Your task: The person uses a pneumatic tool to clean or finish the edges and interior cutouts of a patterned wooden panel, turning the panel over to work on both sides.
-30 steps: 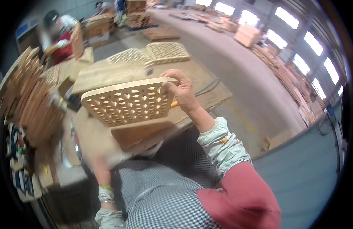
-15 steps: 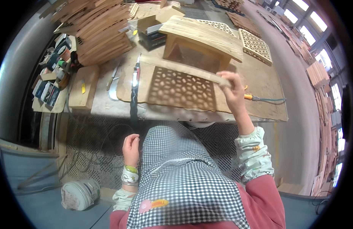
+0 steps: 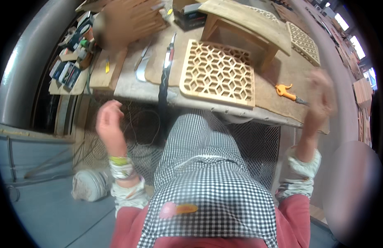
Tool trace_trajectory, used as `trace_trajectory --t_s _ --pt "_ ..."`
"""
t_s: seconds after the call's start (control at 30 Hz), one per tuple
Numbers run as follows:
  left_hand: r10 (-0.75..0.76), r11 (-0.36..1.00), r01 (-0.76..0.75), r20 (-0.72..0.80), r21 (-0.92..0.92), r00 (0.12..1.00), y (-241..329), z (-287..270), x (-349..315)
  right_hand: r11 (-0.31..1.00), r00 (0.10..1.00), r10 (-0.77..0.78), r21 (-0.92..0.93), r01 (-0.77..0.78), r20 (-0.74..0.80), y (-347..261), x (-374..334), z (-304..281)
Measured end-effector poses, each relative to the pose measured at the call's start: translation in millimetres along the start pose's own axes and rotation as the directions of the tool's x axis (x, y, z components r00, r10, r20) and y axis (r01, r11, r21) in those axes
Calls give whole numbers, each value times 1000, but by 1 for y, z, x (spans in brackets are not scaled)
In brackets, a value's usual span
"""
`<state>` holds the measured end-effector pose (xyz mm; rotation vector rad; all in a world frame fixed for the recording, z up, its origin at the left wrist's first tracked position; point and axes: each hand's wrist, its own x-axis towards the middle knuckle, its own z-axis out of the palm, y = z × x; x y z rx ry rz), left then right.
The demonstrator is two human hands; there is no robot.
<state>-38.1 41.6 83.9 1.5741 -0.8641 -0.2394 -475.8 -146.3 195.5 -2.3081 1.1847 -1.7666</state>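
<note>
My left hand (image 3: 109, 120) hangs in the air before the table's front edge, fingers loosely bent and open, with nothing visible in it. My right hand (image 3: 322, 94) is raised at the table's right end, smeared by motion, so its fingers cannot be read. Between the hands, a wooden lattice panel (image 3: 218, 74) with a cube-like pattern lies flat near the front edge, touched by neither hand. Right of it, nearest my right hand, lies an orange air blow gun (image 3: 286, 91) with a dark hose. A dark-handled tool with a slim metal tip (image 3: 168, 58) lies left of the panel.
Behind the panel stands a wooden stool-like piece (image 3: 245, 20); another lattice panel (image 3: 302, 43) lies beyond it. Stacked wooden strips (image 3: 144, 20) fill the back left, partly covered by a brown blur. A wooden block (image 3: 111, 68) bears a yellow cutter. A white bucket (image 3: 90, 185) stands on the floor.
The lattice panel, earlier held up on edge by my right hand, now lies flat, let go. My right hand has moved right, my left hand up and left. The view has shifted.
</note>
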Motion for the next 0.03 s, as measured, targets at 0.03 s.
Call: trace_trajectory --t_s 0.03 --pt "43 997 -49 -107 -53 993 24 5 11 981 980 126 167 -100 -152 -11 6 -29"
